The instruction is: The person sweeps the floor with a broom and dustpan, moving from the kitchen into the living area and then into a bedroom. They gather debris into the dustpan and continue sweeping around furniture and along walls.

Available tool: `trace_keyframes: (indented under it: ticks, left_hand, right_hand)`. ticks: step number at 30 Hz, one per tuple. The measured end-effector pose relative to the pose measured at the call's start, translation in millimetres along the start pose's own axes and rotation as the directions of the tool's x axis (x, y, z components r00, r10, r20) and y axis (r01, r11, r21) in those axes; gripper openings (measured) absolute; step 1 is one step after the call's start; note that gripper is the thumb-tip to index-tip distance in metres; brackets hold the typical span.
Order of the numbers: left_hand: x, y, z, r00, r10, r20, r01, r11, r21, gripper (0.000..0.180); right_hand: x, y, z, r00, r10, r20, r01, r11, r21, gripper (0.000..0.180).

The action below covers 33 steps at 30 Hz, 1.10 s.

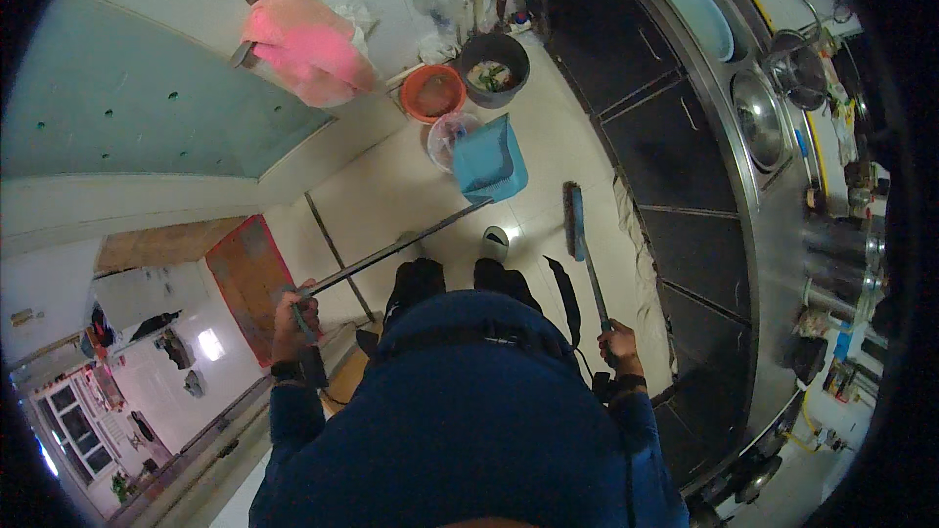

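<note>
My left hand (293, 318) grips the end of a long dark handle that runs up and right to a blue dustpan (487, 160) held just above the pale tiled floor. My right hand (618, 342) is closed around the handle of a broom (579, 225), whose blue brush head points away from me beside the dark cabinet fronts. My feet and dark trousers show between the two tools, and my blue top fills the lower middle of the view.
An orange basin (432, 92), a clear bowl (448, 132) and a dark bucket (495, 66) with scraps stand beyond the dustpan. A steel counter (782, 205) with woks and pots curves along the right. A pink cloth (308, 44) hangs at upper left; a red mat (249, 279) lies left.
</note>
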<state>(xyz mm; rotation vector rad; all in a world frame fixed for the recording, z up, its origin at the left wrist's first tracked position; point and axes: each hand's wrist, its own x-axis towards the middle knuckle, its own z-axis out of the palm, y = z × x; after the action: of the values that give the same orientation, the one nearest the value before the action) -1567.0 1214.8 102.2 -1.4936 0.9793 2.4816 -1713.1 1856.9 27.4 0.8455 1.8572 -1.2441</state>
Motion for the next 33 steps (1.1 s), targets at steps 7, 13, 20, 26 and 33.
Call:
trace_keyframes:
  ticks: [7,13,20,26,33]
  left_hand:
    - [53.4,-34.6,-9.7,0.989,-0.145,-0.014,0.133,0.938,-0.320,0.029]
    - [109.6,-12.3,-50.7,0.976,-0.198,-0.087,0.169,0.949,-0.267,0.036]
    - [147.0,15.3,-70.0,0.976,0.158,-0.151,0.026,0.601,0.799,0.025]
    - [203.6,31.9,-107.8,0.991,-0.104,0.084,-0.097,-0.126,0.987,0.020]
    - [202.1,20.3,-32.1,0.991,-0.009,-0.131,0.110,-0.495,0.862,0.041]
  right_hand:
    - [2.1,-16.1,9.4,0.999,-0.044,0.021,0.046,0.988,-0.146,0.013]
    - [-0.4,-12.2,28.8,0.990,-0.011,0.144,-0.022,0.975,0.222,0.027]
    - [-6.7,-8.9,54.3,0.995,-0.087,0.046,0.096,0.964,-0.248,0.043]
    - [-27.7,-10.9,78.9,0.998,-0.050,0.029,0.054,0.988,-0.145,0.055]
    - [-66.7,-41.5,99.6,0.991,-0.128,-0.033,0.107,0.923,-0.371,0.053]
